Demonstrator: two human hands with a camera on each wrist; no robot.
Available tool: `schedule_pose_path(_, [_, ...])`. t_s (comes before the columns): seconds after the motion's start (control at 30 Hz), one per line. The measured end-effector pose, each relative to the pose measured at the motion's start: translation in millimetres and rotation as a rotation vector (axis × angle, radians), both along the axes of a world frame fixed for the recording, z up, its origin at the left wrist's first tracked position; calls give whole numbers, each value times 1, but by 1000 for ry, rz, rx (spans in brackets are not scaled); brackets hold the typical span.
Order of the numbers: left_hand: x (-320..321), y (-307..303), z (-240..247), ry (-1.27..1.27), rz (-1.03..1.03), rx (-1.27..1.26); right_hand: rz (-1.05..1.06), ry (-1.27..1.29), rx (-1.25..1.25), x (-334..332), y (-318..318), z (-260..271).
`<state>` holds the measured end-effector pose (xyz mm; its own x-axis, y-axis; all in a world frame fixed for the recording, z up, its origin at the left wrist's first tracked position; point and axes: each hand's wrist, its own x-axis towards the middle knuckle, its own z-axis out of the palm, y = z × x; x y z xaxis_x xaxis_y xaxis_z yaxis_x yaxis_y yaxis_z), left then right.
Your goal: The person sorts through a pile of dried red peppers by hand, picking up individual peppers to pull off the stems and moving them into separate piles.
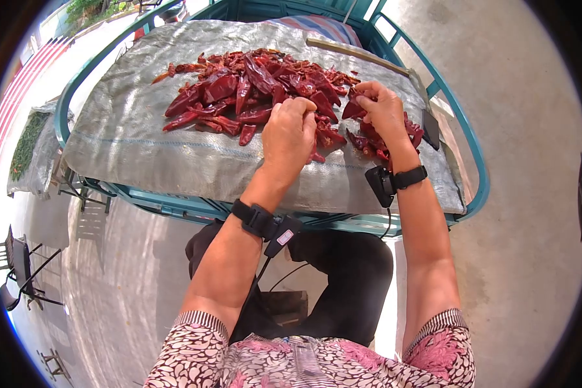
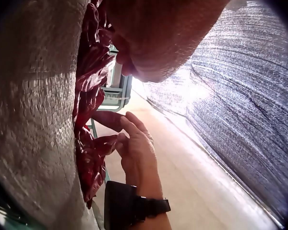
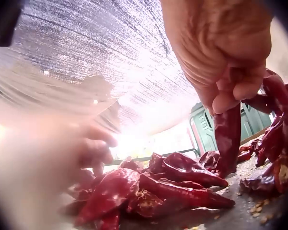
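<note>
Dried red chilies (image 1: 220, 90) lie heaped on a grey woven sheet (image 1: 123, 116). My right hand (image 1: 383, 113) pinches one dark red chili (image 3: 228, 139) by its end between thumb and fingers, above a smaller pile (image 1: 368, 139) at the right. My left hand (image 1: 290, 136) is at the near edge of the big heap, its fingers curled; whether a chili is inside them is hidden. In the left wrist view the right hand (image 2: 140, 148) shows beyond the chilies (image 2: 91, 163).
A teal metal rail (image 1: 475, 149) runs round the sheet. A wooden stick (image 1: 355, 53) lies at the back right, a dark flat object (image 1: 430, 129) at the right edge. Loose seeds (image 3: 259, 211) are scattered near the chilies. A folding chair (image 1: 22, 271) stands on the floor at the left.
</note>
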<state>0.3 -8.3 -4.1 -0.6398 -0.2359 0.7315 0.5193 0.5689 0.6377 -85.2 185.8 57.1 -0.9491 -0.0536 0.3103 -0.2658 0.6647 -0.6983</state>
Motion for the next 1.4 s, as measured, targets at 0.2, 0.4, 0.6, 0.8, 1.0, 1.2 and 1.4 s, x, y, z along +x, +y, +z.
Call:
schedule_pose_path(0.2, [7,6,9,-61,-96,42,260,-25,-218,20,-2,27])
schedule_pose_path(0.4, [6,10,9,10,-92,-99,534,-165,-306,50,-17,29])
schedule_pose_path(0.6, [11,7,11,-95,-173,-23,538,-213,-247,59,-28,19])
schedule_pose_path(0.8, [7,1,6,-50,-4,-78,219,-135,-108,45,-16,20])
schedule_pose_path(1.0, [0,-12,-1,-102,90,65,-136,412,451,40,3,-6])
schedule_pose_path(1.2, [5,-12,2,-146,-3,59,59,169,514,75,-25,-39])
schedule_pose_path(1.4, [17,-7,9,-199,-128,-42,61,317,218,83,-31,-42])
